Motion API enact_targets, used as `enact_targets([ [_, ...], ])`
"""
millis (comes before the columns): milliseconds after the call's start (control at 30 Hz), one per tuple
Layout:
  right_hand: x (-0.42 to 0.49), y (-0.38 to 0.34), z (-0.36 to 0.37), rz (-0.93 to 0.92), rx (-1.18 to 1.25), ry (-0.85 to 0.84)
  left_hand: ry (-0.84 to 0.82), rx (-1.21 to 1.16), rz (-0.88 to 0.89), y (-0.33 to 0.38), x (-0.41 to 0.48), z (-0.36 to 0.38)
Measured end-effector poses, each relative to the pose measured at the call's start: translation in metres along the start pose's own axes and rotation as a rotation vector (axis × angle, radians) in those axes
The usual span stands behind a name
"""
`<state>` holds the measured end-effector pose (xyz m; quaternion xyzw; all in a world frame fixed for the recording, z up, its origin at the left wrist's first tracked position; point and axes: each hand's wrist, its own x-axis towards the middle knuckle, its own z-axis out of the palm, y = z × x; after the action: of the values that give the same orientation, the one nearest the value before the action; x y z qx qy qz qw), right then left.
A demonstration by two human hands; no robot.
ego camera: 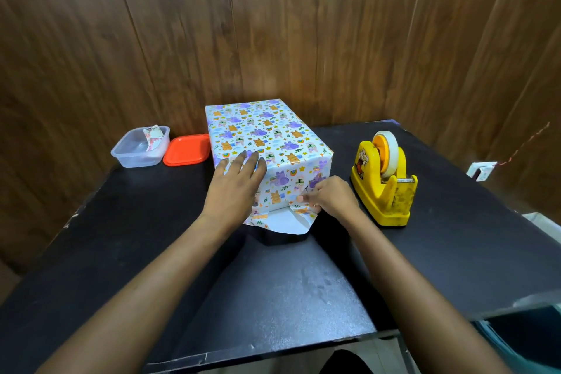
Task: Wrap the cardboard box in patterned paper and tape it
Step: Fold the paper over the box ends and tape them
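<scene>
cardboard box sits on the black table straight ahead of you, covered in patterned paper, long axis running away, unfinished end toward you. left hand lies flat on its near top edge, fingers straight; right hand pinches the loose flap at the near-right corner (tape dispenser stands nearest this hand). no writing legible.

The wrapping paper is white, printed with purple and orange animals, small rainbows, yellow stars and green sprigs; its underside is plain white. The tape dispenser is yellow, its hub orange, the tape roll whitish. The lid is orange-red, the tub clear, the worktop black, the wall brown wood grain.
</scene>
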<state>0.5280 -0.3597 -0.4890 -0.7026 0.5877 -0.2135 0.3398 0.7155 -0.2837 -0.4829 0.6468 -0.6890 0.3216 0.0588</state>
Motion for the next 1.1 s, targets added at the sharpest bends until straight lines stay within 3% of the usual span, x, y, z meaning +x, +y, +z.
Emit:
enact_targets([
  [100,-0.018,-0.010,-0.026,-0.130,0.020,0.140,-0.012,0.009,-0.001,0.000,-0.001,-0.002],
  [167,-0.030,-0.015,-0.050,-0.203,-0.039,0.330,-0.019,0.010,-0.005,0.001,-0.001,-0.003],
  [233,-0.038,-0.011,-0.075,-0.194,-0.203,0.581,-0.029,0.009,-0.009,0.002,-0.001,-0.005],
  [300,-0.037,0.002,-0.097,-0.072,-0.398,0.685,-0.040,0.005,-0.015,0.002,-0.001,-0.006],
  [367,-0.033,0.018,-0.113,0.160,-0.414,0.529,-0.040,-0.001,-0.012,0.002,-0.001,-0.007],
  [467,-0.029,0.032,-0.120,0.280,-0.044,0.252,-0.040,-0.004,-0.013,0.001,-0.002,-0.008],
  [567,-0.029,0.035,-0.123,0.291,0.365,0.266,-0.044,-0.007,-0.011,0.001,-0.002,-0.007],
  [700,-0.024,0.036,-0.127,0.320,0.661,0.271,-0.054,-0.010,-0.016,0.000,-0.003,-0.006],
  [967,-0.048,0.033,-0.139,0.245,0.612,0.249,-0.032,-0.027,-0.013,0.001,-0.003,-0.006],
  [1100,-0.057,0.051,-0.109,0.273,0.751,0.242,-0.018,-0.033,-0.021,0.001,-0.003,-0.006],
])
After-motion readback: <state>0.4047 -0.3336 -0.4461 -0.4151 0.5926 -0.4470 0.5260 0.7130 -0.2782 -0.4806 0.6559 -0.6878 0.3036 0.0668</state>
